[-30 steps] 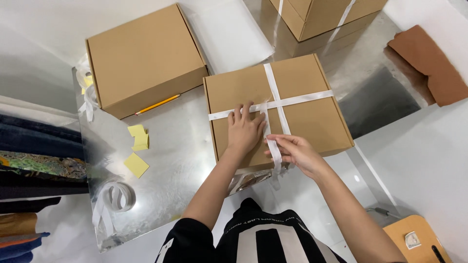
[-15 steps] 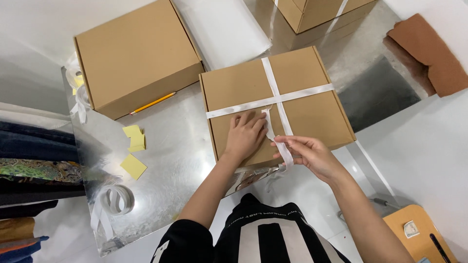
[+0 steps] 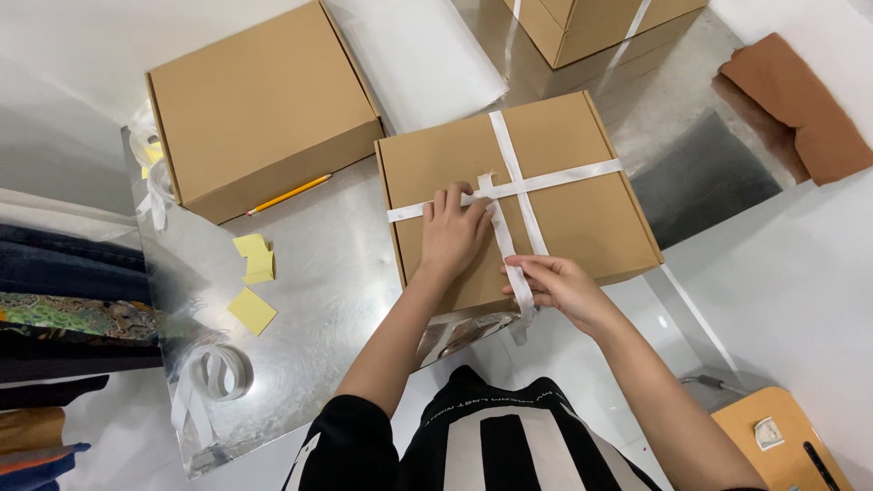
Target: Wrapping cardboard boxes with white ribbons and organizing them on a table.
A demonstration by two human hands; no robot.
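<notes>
Far off to the left of the hands, folded dark clothes (image 3: pixel 64 300) are stacked at the edge of the shiny metal desk (image 3: pixel 318 300). On the desk near them lies a loose roll of white ribbon (image 3: pixel 214 375), and a little nearer the hands sit some yellow sticky notes (image 3: pixel 253 284). Up and left of the hands stands a closed cardboard box (image 3: pixel 259 105) with a yellow pencil (image 3: pixel 289 194) lying along its near edge.

The left hand (image 3: pixel 455 232) lies flat with fingers spread on the lid of a second cardboard box (image 3: pixel 582 205), pressing down where a white ribbon (image 3: pixel 555 180) crosses itself. The right hand (image 3: pixel 555 284), just beside it at the near edge of this box, is pinched shut on the loose ribbon end (image 3: pixel 520 291), which hangs over the edge.

Beyond the hands a third box (image 3: pixel 591 27) with ribbon shows partly. Far right lies a brown cloth (image 3: pixel 791 105), and below right an orange-tan board (image 3: pixel 782 441).
</notes>
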